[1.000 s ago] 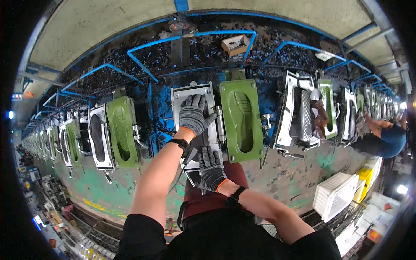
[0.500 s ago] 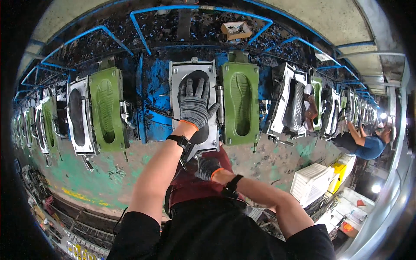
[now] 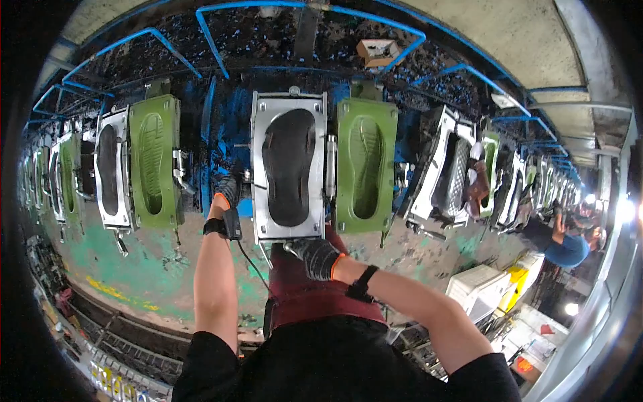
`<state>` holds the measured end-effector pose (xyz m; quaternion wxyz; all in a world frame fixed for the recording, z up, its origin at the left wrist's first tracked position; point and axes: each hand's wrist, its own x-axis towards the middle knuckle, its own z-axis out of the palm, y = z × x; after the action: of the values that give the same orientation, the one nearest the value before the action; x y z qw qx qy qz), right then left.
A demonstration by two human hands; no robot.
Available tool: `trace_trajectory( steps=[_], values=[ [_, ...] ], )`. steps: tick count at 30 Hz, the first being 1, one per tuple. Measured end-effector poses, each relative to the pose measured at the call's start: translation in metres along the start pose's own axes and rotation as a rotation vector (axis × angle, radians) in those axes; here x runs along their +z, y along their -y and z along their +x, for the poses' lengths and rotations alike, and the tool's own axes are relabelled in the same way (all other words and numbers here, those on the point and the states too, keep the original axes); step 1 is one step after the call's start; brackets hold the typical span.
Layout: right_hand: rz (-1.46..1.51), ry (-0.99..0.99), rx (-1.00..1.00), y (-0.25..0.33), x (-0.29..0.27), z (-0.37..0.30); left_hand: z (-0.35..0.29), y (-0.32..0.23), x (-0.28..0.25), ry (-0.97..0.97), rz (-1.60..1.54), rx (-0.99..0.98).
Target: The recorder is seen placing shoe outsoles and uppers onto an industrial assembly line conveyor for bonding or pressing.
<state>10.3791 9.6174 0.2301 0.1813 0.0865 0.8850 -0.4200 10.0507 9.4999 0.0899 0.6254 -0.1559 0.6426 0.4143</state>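
A shoe-sole mould lies opened out before me: a silver frame [image 3: 259, 201] with a dark sole-shaped piece [image 3: 289, 167] in it, hinged beside a green half [image 3: 345, 194] with a sole-shaped hollow. At the frame's near edge my right hand [image 3: 318, 259], in a grey glove with an orange cuff, is closed around a metal handle [image 3: 291, 248]. My left hand [image 3: 226, 191], gloved alike, is just left of the silver frame, low by the blue machine bed; its fingers blend into the dark background and cannot be made out.
More opened moulds stand in a row on both sides, like the green half [image 3: 155, 161] at left. Blue rails [image 3: 315, 7] and a small box [image 3: 377, 52] lie beyond. A co-worker [image 3: 566, 248] is at far right, near a white crate [image 3: 472, 288].
My left hand has lifted off the dark sole piece and moved left, down beside the frame. My right hand stays at the near-edge handle. The view has shifted slightly.
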Motion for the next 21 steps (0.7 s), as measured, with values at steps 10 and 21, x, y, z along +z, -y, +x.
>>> trace_trajectory(
  steps=[10, 21],
  values=[
    [0.000, -0.300, 0.256, -0.096, -0.088, -0.139, -0.064, 0.061, 0.259, -0.188, 0.590, 1.227],
    [0.350, -1.231, 0.918, -0.302, -0.162, -0.424, -0.145, 0.094, 0.741, 0.302, 1.720, 1.348]
  ],
)
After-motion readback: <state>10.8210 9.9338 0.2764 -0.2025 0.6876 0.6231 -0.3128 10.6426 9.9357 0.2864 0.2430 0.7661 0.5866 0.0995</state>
